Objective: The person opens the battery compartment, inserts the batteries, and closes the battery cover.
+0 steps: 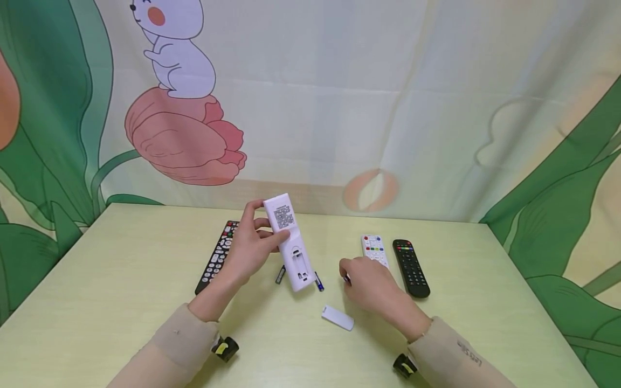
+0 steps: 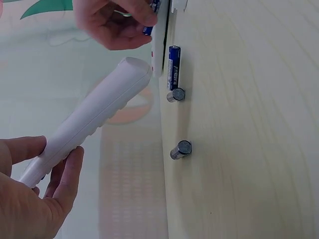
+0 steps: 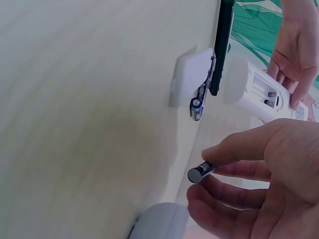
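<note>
My left hand [image 1: 251, 247] grips a white remote control [image 1: 293, 240], thumb across its back and fingers behind it. The back faces the head camera, with a QR code near the top and the battery compartment [image 1: 299, 263] uncovered, its metal contacts showing. To the right, my right hand [image 1: 370, 281] pinches a small battery [image 3: 201, 172] between thumb and fingers, its flat end pointing outward in the right wrist view. Below the remote, the white battery cover [image 1: 338, 318] lies on the table. A dark battery [image 1: 280, 274] and a blue battery [image 1: 318, 282] lie near the held remote.
A long black remote [image 1: 218, 256] lies behind my left forearm. Past my right hand are a white remote with coloured buttons [image 1: 374, 249], partly covered by the hand, and a black remote [image 1: 411, 269]. A printed curtain [image 1: 310, 108] hangs along the table's far edge.
</note>
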A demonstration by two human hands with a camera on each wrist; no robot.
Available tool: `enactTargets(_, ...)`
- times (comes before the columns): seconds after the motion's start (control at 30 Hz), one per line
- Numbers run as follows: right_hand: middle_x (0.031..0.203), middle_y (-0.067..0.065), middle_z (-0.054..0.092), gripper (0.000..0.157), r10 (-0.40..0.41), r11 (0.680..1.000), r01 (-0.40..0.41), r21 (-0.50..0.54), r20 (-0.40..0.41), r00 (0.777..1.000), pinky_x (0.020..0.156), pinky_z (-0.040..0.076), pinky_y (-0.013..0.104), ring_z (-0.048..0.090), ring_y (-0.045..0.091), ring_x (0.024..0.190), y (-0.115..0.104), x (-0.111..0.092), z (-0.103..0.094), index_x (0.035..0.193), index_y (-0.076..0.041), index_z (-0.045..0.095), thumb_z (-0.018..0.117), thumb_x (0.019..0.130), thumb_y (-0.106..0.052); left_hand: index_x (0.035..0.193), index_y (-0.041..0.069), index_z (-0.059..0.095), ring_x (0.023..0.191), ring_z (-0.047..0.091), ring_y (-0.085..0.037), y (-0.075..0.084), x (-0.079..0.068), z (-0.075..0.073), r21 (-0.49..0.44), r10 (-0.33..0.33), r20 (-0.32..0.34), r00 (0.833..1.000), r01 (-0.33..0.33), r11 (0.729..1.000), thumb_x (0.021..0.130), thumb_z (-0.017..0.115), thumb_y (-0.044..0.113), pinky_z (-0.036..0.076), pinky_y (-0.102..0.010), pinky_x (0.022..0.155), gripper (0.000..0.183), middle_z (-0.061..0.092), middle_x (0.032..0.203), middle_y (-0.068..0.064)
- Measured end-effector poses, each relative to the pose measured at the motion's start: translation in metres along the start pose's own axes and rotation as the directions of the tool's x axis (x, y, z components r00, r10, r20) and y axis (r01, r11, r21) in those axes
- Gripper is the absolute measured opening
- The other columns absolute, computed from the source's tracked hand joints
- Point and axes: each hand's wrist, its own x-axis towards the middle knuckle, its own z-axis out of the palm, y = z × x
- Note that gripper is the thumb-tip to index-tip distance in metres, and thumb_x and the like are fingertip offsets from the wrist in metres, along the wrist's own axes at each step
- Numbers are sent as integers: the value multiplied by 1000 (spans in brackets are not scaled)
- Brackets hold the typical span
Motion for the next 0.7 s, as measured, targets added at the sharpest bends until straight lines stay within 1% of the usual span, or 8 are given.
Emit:
enactTargets(0.2, 79, 1, 61, 12, -10, 997, 13, 73, -33, 999, 62, 50, 35, 55, 16, 70, -3, 0, -6, 96, -7, 71, 72, 87, 0, 154, 11, 30, 94, 68, -30, 0, 0, 0, -6, -1, 3, 1000, 1, 1000, 92, 74, -1, 62, -39, 76, 77, 62, 118, -23)
enactTargets(0.33, 77, -1, 59, 14, -48, 994, 55, 96, -70, 996, 63, 50, 34, 54, 15, 69, -4, 0, -9, 94, -7, 71, 71, 84, 3, 154, 11, 31, 94, 68, -30, 0, -1, 0, -2, -3, 0, 1000, 3, 1000, 92, 74, -1, 62, -42, 77, 76, 62, 118, -23)
enactTargets(0.47, 74, -3, 56, 14, -76, 989, 86, 119, -83, 994, 63, 48, 33, 52, 14, 69, -3, 0, -11, 92, -7, 70, 71, 82, 4, 154, 11, 30, 95, 68, -30, -1, 0, 0, -1, 0, 4, 1000, 0, 1000, 92, 74, -1, 62, -41, 77, 76, 62, 118, -23)
enactTargets(0.57, 74, -4, 57, 15, -86, 983, 98, 154, -83, 993, 64, 48, 32, 52, 13, 68, -3, -1, -12, 93, -7, 71, 71, 82, 3, 154, 11, 30, 96, 68, -31, 0, 0, 0, -1, 1, 7, 1000, -1, 1000, 93, 74, -1, 62, -38, 76, 76, 62, 118, -23)
enactTargets(0.7, 79, -3, 60, 16, -106, 973, 125, 196, -106, 989, 67, 50, 31, 55, 13, 71, -4, -2, -15, 93, -7, 71, 71, 82, 4, 153, 11, 31, 95, 68, -31, 0, 0, 0, 3, -1, 8, 1000, 1, 1000, 93, 74, -1, 62, -39, 76, 75, 62, 119, -23)
